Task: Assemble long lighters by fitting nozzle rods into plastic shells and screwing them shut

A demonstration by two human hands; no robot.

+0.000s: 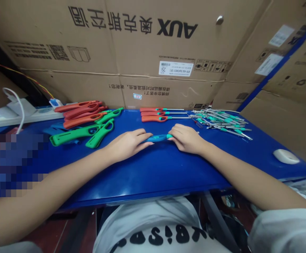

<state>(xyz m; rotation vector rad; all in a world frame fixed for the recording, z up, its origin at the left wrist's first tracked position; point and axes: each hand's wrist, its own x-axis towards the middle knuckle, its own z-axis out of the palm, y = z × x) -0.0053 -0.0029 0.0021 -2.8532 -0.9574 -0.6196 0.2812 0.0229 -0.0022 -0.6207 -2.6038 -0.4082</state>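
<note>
My left hand [128, 144] is closed around one end of a blue gas lighter handle [157, 138] above the blue table. At its other end, my right hand [186, 139] grips a lighter rod with a teal collar [169, 136], mostly hidden by the fingers. Collar and handle meet between my hands; how far one sits inside the other I cannot tell. Beyond them lie 3 red lighters [154, 119] fitted with metal rods. A pile of loose metal rods with teal collars [228, 121] and thin wires is just past my right hand.
Red handles [81, 111] and green handles [75, 135] are heaped at the left, with blue ones partly underneath. A white power strip [43, 114] with cables stands behind. Cardboard [132, 45] walls the blue table [153, 175] at the back. A white rounded object [286, 156] lies at right.
</note>
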